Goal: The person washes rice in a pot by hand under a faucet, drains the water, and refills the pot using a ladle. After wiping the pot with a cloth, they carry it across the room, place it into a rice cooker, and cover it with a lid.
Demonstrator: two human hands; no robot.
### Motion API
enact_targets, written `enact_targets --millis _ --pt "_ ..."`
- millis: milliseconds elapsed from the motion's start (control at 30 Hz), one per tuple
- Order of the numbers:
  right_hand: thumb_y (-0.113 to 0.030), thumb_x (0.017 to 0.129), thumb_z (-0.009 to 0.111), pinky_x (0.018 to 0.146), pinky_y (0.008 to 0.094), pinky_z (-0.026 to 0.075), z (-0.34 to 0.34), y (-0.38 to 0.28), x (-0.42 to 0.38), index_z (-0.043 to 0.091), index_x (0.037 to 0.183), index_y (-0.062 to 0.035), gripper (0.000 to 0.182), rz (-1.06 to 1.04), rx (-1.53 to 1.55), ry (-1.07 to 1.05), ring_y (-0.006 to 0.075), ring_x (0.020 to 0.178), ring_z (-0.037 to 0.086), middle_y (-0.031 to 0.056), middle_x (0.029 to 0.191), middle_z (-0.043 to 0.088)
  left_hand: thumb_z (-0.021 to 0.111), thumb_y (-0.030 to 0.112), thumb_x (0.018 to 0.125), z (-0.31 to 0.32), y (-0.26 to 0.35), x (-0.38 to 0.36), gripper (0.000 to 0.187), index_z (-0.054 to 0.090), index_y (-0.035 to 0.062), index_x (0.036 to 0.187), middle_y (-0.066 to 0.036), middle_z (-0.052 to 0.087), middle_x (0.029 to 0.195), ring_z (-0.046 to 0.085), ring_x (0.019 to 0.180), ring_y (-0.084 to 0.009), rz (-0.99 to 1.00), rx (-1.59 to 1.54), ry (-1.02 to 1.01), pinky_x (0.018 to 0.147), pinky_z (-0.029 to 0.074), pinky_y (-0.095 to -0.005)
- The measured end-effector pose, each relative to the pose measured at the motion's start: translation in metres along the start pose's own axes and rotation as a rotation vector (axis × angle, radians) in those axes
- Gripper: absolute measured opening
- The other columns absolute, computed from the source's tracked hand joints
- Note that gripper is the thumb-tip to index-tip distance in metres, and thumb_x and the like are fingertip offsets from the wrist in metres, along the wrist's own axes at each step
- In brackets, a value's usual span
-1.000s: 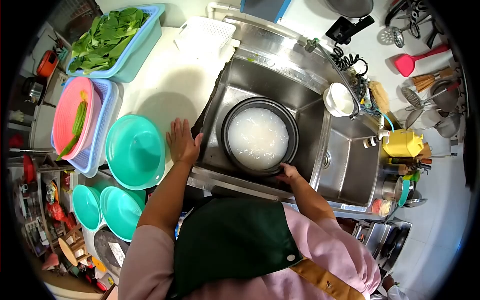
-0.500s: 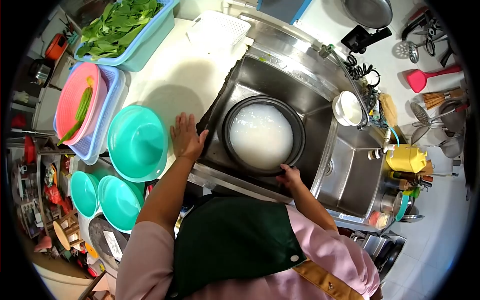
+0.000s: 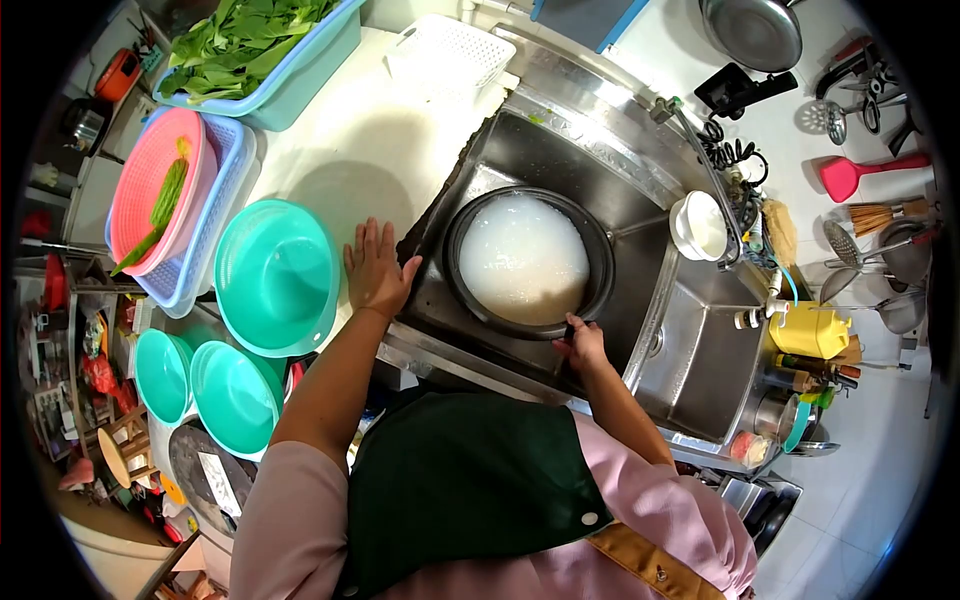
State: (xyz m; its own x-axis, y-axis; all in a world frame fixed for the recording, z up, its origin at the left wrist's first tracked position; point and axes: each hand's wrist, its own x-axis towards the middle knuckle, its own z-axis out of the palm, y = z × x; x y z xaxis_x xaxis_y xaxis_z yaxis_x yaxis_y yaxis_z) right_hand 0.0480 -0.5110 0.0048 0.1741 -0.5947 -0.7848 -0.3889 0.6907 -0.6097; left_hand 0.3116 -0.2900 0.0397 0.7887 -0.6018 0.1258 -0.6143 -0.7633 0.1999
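Note:
In the left basin of the steel sink stands a round black pot [image 3: 603,270] with cloudy white liquid [image 3: 520,245] in it. The liquid looks more beige toward the near side, and I cannot make out what lies beneath. My right hand [image 3: 583,345] grips the pot's near rim at the lower right, the thumb on top and the other fingers partly hidden. My left hand [image 3: 376,275] rests flat on the pale counter [image 3: 330,160] beside the sink's left edge, fingers spread, holding nothing. A green plastic basin [image 3: 277,280] sits just left of that hand.
Two smaller green basins [image 3: 235,395] stand nearer on the left. A pink basket [image 3: 150,210] holds a green vegetable; a blue basket [image 3: 270,90] holds leafy greens. White bowls [image 3: 698,225] sit on the sink divider, near the tap hose. Utensils [image 3: 870,180] hang at right.
The pot's near rim and my right hand have shifted slightly upward in the view, and the liquid has moved toward the far side. My left hand stays flat on the counter.

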Motion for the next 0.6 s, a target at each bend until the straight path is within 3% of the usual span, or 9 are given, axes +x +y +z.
enact_targets --millis 200,300,367,433,500,533,600 --pt "-0.020 0.077 0.060 0.043 0.0307 0.051 0.006 -0.004 0.000 0.038 0.099 0.0002 0.037 -0.046 0.055 -0.016 0.0201 0.057 0.054 0.0106 0.082 0.052 0.047 0.044 0.079 0.001 -0.001 0.000 0.060 0.033 0.0064 0.125 -0.014 0.023 0.133 0.017 0.126 -0.0303 0.004 -0.006 0.005 0.100 0.014 -0.0480" --pt "-0.021 0.078 0.060 0.042 0.0300 0.051 0.006 -0.006 0.004 0.039 0.098 0.0002 0.036 -0.033 0.041 -0.029 0.0195 0.056 0.054 0.0108 0.082 0.053 0.052 0.034 0.079 0.001 0.000 -0.003 0.056 0.034 0.0075 0.124 -0.015 0.030 0.129 0.025 0.121 -0.0313 0.027 -0.030 0.066 0.098 0.018 -0.0493" --pt "-0.021 0.078 0.059 0.043 0.0300 0.051 0.007 -0.010 0.004 0.039 0.098 0.0003 0.035 -0.046 0.057 -0.046 0.0194 0.055 0.053 0.0112 0.082 0.053 0.057 0.019 0.076 -0.001 0.006 -0.015 0.053 0.035 0.0056 0.122 -0.015 0.039 0.122 0.041 0.109 -0.0318 0.269 -0.336 0.035 0.088 0.033 -0.0473" --pt "-0.021 0.078 0.059 0.043 0.0300 0.051 0.008 -0.009 0.002 0.039 0.098 0.0003 0.035 -0.050 0.072 -0.059 0.0192 0.054 0.053 0.0115 0.082 0.053 0.059 0.008 0.074 0.033 0.022 -0.040 0.045 0.040 0.0039 0.116 -0.016 0.046 0.112 0.052 0.095 -0.0287 0.203 -0.674 -0.223 0.075 0.044 -0.0396" --pt "-0.020 0.078 0.059 0.042 0.0299 0.051 0.011 -0.013 0.001 0.040 0.099 0.0004 0.035 -0.067 0.079 -0.056 0.0193 0.054 0.053 0.0118 0.083 0.053 0.055 0.009 0.079 0.020 0.064 -0.044 0.033 0.043 0.0005 0.108 -0.016 0.048 0.106 0.055 0.090 -0.0259 -0.718 -1.153 -0.774 0.072 0.047 -0.0331" --pt "-0.020 0.078 0.059 0.042 0.0299 0.051 0.012 -0.016 0.000 0.040 0.099 0.0004 0.035 -0.071 0.080 -0.058 0.0193 0.054 0.053 0.0118 0.083 0.053 0.055 0.009 0.079 0.029 0.067 -0.041 0.033 0.043 0.0005 0.108 -0.016 0.048 0.106 0.055 0.090 -0.0259 -0.715 -1.153 -0.771 0.072 0.047 -0.0331" --pt "-0.020 0.078 0.060 0.043 0.0301 0.051 0.015 -0.021 -0.004 0.040 0.099 0.0001 0.035 -0.060 0.065 -0.046 0.0191 0.055 0.054 0.0109 0.084 0.054 0.048 0.013 0.085 0.061 0.069 -0.035 0.026 0.041 -0.0004 0.106 -0.013 0.052 0.098 0.057 0.083 -0.0227 -1.205 -1.646 -0.986 0.069 0.049 -0.0318"
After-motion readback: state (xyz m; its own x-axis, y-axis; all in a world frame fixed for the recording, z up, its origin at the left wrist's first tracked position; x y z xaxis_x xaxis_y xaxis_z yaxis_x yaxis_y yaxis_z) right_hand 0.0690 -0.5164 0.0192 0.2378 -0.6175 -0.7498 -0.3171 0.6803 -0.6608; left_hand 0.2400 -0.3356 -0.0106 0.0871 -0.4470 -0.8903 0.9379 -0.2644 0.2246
